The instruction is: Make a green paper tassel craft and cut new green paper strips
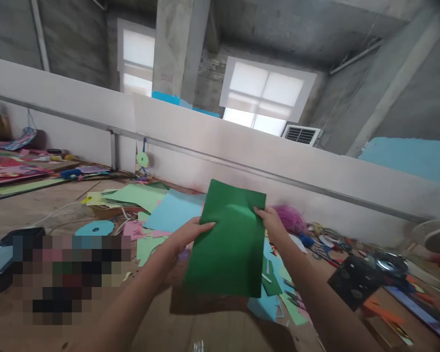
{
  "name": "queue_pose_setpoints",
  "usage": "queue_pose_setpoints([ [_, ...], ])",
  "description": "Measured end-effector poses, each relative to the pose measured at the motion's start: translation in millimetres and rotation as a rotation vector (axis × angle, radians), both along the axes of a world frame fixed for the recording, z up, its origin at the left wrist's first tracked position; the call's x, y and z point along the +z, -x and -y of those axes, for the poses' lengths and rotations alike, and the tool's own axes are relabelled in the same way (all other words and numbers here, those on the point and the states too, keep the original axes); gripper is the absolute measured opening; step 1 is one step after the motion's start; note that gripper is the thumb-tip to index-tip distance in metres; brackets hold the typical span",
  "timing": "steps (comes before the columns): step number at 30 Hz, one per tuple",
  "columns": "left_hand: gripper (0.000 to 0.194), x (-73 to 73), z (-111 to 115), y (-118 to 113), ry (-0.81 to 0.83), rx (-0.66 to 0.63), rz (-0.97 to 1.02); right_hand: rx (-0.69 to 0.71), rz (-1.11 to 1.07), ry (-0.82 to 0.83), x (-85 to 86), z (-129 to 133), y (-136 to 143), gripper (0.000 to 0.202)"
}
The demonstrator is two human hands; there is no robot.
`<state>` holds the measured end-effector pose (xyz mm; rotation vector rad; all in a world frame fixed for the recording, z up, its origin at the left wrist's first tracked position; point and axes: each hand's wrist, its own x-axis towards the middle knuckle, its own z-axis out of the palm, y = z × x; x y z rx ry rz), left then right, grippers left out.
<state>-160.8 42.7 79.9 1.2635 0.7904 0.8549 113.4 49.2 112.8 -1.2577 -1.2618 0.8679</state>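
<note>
From here I see the green paper held up over the table. The left hand is clamped on its edge at 10 o'clock, and the right hand is clamped at 2 o'clock. Behind, toward 10 o'clock, lies a light-blue sheet.

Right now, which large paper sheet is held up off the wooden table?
The dark green rectangular paper sheet, gripped by the left hand and right hand; the light blue sheet and pale green sheet lie on the table.
</note>
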Motion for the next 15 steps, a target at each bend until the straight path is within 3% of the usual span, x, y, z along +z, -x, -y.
queue_pose_setpoints([
  [4, 0.032, -14.2, -3.2, 27.0, 0.188, 0.216, 0.049, -0.023, 0.179, 0.058, -18.2, -15.7, -17.5, 0.038],
  [9, 0.029, -35.0, -9.3, 62.3, 0.277, 0.483, 0.086, -0.059, 0.337, 0.259, -53.3, -33.8, -41.7, 0.022],
  [12, 0.031, -50.4, -13.3, 71.8, 0.304, 0.549, 0.078, -0.035, 0.474, 0.320, -73.7, -41.2, -40.3, 0.015],
  [15, 0.028, -63.5, -17.3, 74.1, 0.349, 0.537, 0.091, -0.013, 0.634, 0.305, -85.4, -49.8, -30.2, 0.019],
])
